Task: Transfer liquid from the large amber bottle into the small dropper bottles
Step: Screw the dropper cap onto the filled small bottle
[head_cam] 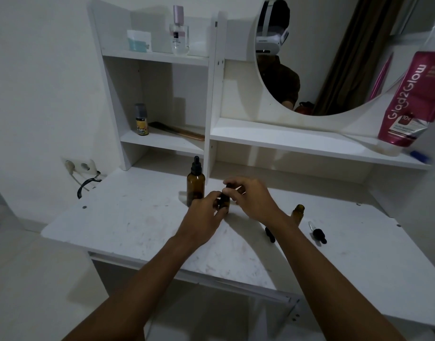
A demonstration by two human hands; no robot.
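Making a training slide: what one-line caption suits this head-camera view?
Left hand and right hand hold a small bottle at the white desk, beside the capped large amber bottle.

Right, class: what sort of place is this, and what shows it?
Probably a bedroom dressing table: a round mirror, a perfume bottle and a pink cosmetics pouch.

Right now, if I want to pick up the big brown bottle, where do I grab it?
Probably round the wide, straight body of the big brown bottle, coming from its left. It stands upright, its dropper top is thin, and the left hand gripping the small bottle crowds its right side.
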